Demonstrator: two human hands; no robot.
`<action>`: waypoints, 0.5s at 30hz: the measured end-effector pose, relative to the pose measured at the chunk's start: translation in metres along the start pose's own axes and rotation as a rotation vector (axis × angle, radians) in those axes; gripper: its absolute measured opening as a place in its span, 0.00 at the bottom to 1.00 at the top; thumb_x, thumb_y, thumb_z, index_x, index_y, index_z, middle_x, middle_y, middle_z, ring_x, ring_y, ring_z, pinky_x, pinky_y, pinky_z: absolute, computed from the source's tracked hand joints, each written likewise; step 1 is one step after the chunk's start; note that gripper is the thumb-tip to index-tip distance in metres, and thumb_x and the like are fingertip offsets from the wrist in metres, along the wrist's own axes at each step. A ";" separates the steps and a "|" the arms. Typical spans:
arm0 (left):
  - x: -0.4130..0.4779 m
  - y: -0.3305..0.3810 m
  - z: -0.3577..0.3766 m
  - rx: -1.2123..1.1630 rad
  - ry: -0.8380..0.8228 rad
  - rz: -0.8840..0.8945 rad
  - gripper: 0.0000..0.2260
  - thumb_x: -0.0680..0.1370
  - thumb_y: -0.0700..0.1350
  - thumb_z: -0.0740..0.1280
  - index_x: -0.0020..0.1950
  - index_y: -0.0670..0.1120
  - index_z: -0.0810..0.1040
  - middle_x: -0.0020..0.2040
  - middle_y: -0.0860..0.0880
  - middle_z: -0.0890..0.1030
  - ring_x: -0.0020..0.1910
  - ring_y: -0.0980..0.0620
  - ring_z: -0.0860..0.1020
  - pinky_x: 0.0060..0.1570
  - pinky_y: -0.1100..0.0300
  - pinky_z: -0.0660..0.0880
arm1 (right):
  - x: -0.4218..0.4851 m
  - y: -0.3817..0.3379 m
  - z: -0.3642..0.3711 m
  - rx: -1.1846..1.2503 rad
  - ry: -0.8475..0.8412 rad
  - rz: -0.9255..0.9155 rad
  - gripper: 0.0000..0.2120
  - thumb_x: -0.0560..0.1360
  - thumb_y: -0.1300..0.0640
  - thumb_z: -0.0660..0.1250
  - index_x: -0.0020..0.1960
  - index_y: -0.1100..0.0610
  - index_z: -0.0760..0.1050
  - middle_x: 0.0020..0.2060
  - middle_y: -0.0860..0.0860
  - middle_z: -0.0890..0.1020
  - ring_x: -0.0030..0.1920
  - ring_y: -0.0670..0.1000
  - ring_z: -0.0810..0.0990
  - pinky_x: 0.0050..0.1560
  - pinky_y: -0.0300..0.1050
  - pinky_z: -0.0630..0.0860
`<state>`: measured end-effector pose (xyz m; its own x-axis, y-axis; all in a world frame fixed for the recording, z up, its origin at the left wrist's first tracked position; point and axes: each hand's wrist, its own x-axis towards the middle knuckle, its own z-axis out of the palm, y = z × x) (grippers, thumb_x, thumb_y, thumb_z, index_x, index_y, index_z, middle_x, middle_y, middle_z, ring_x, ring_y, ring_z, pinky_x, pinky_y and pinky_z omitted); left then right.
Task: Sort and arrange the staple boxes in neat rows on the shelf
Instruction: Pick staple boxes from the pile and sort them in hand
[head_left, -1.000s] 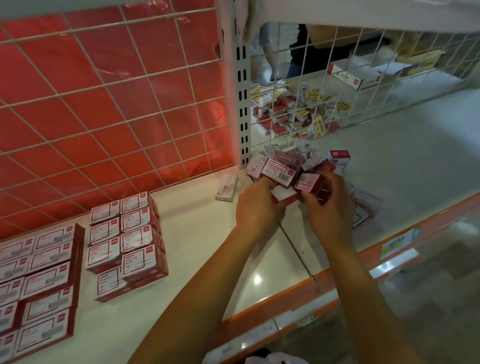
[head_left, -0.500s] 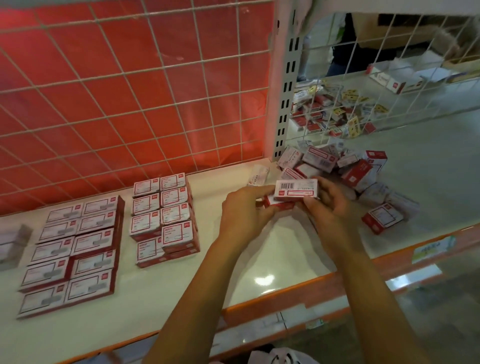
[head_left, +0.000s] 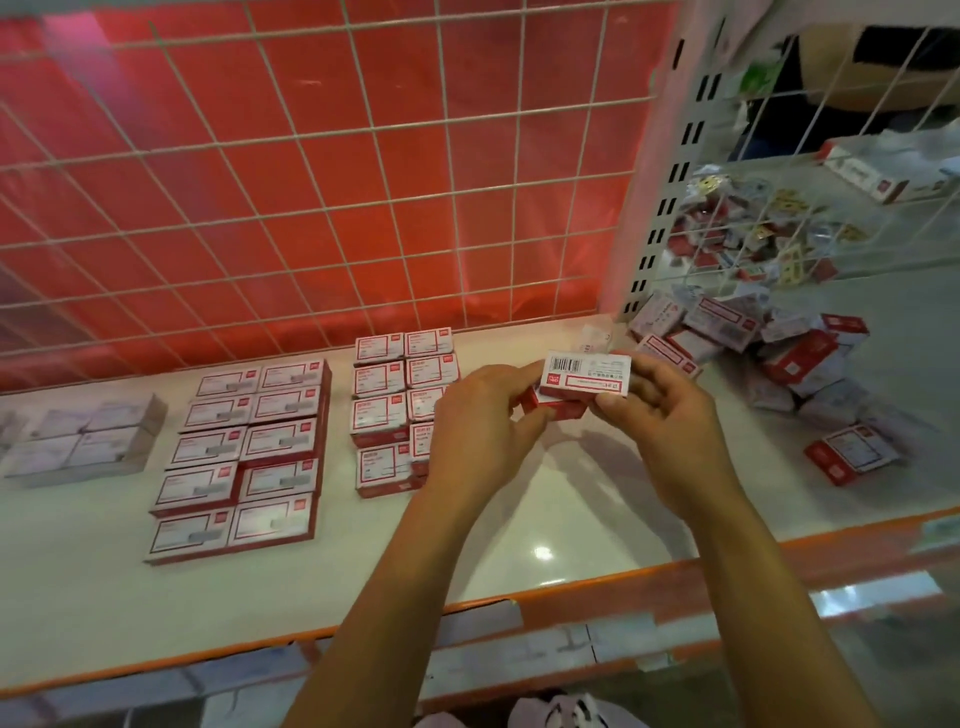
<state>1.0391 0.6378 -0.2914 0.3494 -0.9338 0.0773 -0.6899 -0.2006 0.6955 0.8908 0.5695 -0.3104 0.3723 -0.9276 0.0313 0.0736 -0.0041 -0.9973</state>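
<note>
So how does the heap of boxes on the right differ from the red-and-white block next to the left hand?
The heap is jumbled, boxes tilted at all angles; the block lies flat in two straight columns. The heap shows mixed faces, the block only label faces. Both hold red-and-white staple boxes.

White shelf (head_left: 597, 519), orange front edge, glossy, lamp glare near front. At 9 o'clock: pale grey-white box block (head_left: 78, 441), blurred. Just right of it: large red-and-white staple boxes (head_left: 244, 457), two columns, five rows, flat, labels up. At centre toward 12 o'clock: smaller staple boxes (head_left: 384, 410), two columns, stacked, right column partly hidden. At 2 o'clock: loose heap of boxes (head_left: 753, 348), tumbled, against wire back. Single red box (head_left: 852, 452) at 3 o'clock, apart from heap.
</note>
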 end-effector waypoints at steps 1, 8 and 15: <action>-0.002 -0.001 -0.005 -0.013 0.001 -0.010 0.20 0.76 0.47 0.70 0.67 0.57 0.74 0.61 0.54 0.80 0.56 0.53 0.77 0.59 0.58 0.74 | 0.000 -0.002 0.004 0.005 -0.008 -0.004 0.18 0.73 0.68 0.67 0.60 0.54 0.73 0.49 0.47 0.83 0.51 0.45 0.83 0.47 0.36 0.79; -0.011 -0.018 -0.044 -0.135 0.034 -0.116 0.25 0.73 0.48 0.73 0.69 0.54 0.72 0.64 0.53 0.78 0.55 0.58 0.77 0.57 0.65 0.70 | -0.005 -0.015 0.033 -0.010 -0.039 -0.030 0.17 0.73 0.66 0.67 0.61 0.55 0.74 0.53 0.49 0.82 0.53 0.47 0.82 0.50 0.41 0.80; -0.032 -0.048 -0.080 -0.325 0.027 -0.213 0.23 0.72 0.47 0.73 0.67 0.54 0.75 0.61 0.53 0.80 0.53 0.54 0.80 0.55 0.51 0.79 | -0.016 -0.023 0.071 0.250 -0.089 0.109 0.22 0.63 0.49 0.69 0.55 0.55 0.74 0.46 0.51 0.85 0.51 0.52 0.83 0.48 0.38 0.79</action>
<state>1.1114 0.7013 -0.2697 0.4825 -0.8725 -0.0773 -0.3652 -0.2806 0.8876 0.9494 0.6109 -0.2837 0.4692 -0.8812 -0.0584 0.2507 0.1963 -0.9480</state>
